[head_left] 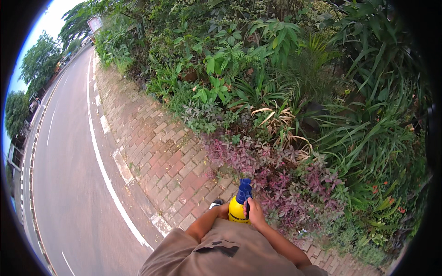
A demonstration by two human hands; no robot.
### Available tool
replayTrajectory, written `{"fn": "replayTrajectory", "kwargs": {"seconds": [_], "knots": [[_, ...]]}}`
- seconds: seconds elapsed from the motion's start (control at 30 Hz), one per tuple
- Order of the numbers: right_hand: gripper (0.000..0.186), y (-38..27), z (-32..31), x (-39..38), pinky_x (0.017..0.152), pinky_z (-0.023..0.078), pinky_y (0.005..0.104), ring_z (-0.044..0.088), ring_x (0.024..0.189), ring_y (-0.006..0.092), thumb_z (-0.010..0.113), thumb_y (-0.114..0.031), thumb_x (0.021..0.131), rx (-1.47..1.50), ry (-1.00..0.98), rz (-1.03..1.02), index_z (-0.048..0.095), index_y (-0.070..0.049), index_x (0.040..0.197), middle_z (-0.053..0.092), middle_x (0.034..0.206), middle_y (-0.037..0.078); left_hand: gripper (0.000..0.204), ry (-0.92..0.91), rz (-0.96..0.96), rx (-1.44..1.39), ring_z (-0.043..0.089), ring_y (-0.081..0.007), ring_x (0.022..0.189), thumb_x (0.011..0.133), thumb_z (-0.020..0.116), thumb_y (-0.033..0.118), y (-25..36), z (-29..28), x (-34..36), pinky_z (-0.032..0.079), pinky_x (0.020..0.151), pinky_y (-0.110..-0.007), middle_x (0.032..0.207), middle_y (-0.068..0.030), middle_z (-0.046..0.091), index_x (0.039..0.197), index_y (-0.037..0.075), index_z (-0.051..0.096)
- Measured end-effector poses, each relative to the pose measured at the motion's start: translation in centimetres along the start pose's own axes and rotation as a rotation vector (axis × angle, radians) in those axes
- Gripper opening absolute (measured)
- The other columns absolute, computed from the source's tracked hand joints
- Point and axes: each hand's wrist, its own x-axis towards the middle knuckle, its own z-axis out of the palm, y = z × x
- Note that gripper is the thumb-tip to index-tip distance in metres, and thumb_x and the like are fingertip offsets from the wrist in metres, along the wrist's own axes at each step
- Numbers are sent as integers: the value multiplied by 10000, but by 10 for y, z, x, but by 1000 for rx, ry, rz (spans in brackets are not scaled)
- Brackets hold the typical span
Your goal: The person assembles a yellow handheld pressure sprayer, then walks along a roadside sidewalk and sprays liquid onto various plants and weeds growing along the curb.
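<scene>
A yellow pump spray bottle (236,210) with a blue top is upright close in front of my body. My right hand (254,213) is closed around its dark handle on the right side, below the blue head. Against the left side of the yellow body rests my left hand (223,210), its fingers mostly hidden by the bottle. The blue head points away from me, toward low purple-leaved plants (271,170). I cannot make out any spray. The bottle's lower end is hidden by my brown shirt (221,248).
Under me runs a brick pavement (170,161), with my shoe (216,203) just left of the bottle. A pale kerb (122,166) and a grey road (69,152) lie to the left. Dense green shrubs (258,60) fill the right and far side.
</scene>
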Motion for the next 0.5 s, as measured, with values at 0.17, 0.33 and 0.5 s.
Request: {"fn": "replayTrajectory", "kwargs": {"seconds": [0.17,0.33,0.5], "knots": [[283,3,28,19,549,413,273,479,571,124,391,-283,1029,87,41,-63,513,-48,928,505,704,24,247,1,-35,40,661,-165,966,993,497,328,22,-30,-21,529,879,-355,1052,-21,688,1065,155,657],[293,-3,47,32,545,418,275,485,567,128,393,-296,1028,148,152,-27,511,-46,931,513,707,32,247,-20,-78,69,660,-166,967,992,498,329,43,-50,-32,529,878,-356,1055,-22,687,1070,154,655],[316,4,67,44,532,422,274,497,564,131,399,-324,1028,160,249,-45,515,-49,926,527,707,39,248,-37,-119,93,658,-168,968,991,499,330,56,-67,-41,528,878,-357,1057,-24,686,1074,153,653]]}}
